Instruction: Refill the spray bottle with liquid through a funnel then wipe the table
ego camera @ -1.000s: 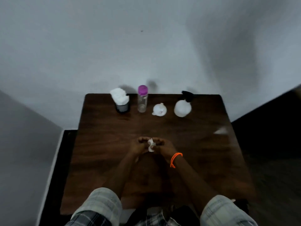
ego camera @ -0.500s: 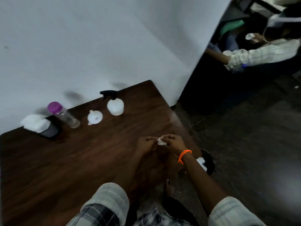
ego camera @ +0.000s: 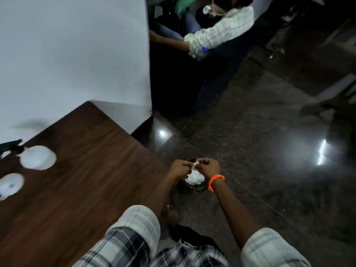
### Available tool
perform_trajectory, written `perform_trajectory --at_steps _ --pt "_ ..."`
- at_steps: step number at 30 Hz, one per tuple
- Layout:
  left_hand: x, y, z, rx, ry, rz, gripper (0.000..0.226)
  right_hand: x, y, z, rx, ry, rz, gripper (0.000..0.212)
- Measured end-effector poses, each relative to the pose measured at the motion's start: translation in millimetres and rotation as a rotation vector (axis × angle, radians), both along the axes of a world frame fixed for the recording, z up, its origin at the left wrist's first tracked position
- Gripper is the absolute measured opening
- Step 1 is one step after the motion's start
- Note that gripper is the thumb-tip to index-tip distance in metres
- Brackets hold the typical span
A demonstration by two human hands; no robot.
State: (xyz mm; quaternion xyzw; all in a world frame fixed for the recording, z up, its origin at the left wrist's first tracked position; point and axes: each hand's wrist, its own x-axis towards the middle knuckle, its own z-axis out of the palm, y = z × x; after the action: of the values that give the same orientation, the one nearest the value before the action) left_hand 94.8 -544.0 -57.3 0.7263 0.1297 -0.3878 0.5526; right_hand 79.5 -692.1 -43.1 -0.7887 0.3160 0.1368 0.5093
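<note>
My left hand (ego camera: 180, 167) and my right hand (ego camera: 209, 167) pinch a small crumpled white tissue (ego camera: 196, 165) between them, off the right edge of the dark wooden table (ego camera: 86, 180). Right below the hands, a small dark bin (ego camera: 194, 186) on the floor holds white crumpled tissue (ego camera: 195, 178). An orange band circles my right wrist. The white spray bottle (ego camera: 37, 157) with its black trigger head stands at the table's far left. The white funnel (ego camera: 10, 185) lies just in front of it, cut by the frame edge.
A white wall (ego camera: 73, 54) rises behind the table. The dark polished floor (ego camera: 260, 160) spreads to the right. Another person in a light checked shirt (ego camera: 221, 29) sits at the top right. My bare foot (ego camera: 172, 215) rests beside the bin.
My view has swung right, off the table toward the floor. Both hands carried the tissue from over the table to above the floor bin. The tissue holder and purple-capped bottle left the frame.
</note>
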Motion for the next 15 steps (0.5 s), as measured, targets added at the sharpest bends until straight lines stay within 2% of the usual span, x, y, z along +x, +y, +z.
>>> perform_trajectory --at_steps 6,9,15 --pt "14 -55 -2 0.051 -0.017 -0.140 0.042 10 -59 -31 -0.092 0.060 -0.022 0.029" --pt "20 -72 2 0.088 -0.049 -0.160 0.037 15 -77 -19 -0.121 0.054 -0.047 0.026" --pt "27 -58 -11 0.280 -0.153 -0.260 0.040 22 -93 6 -0.170 0.081 -0.002 0.034"
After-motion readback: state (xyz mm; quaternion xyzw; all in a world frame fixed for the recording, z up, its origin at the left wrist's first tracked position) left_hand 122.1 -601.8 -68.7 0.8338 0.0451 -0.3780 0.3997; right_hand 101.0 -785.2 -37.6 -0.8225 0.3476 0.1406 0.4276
